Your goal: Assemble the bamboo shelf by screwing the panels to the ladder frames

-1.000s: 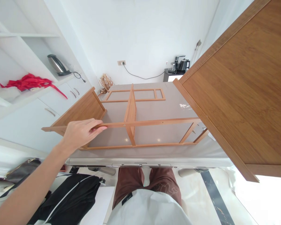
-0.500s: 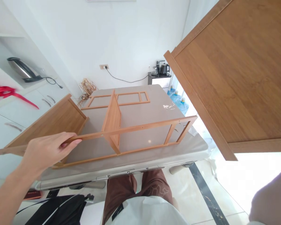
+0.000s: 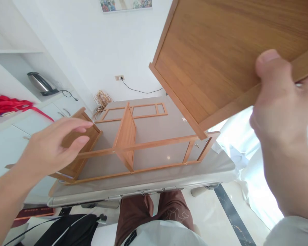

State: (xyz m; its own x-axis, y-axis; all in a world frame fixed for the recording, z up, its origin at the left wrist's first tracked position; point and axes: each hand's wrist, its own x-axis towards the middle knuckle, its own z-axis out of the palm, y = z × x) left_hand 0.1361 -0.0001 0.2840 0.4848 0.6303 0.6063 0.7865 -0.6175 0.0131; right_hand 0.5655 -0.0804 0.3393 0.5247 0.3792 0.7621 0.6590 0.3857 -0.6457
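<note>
Overhead, wooden panel (image 3: 220, 44) in right hand (image 3: 277, 112)

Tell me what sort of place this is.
Probably a room in a home or small office: white built-in shelves with a kettle, a framed picture on the wall, and a grey table.

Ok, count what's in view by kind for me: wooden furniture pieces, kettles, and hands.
Wooden furniture pieces: 2, the wooden panel and the wooden frame on the table
Kettles: 1, the kettle on the shelf
Hands: 2, left hand and right hand
Total: 5
</note>
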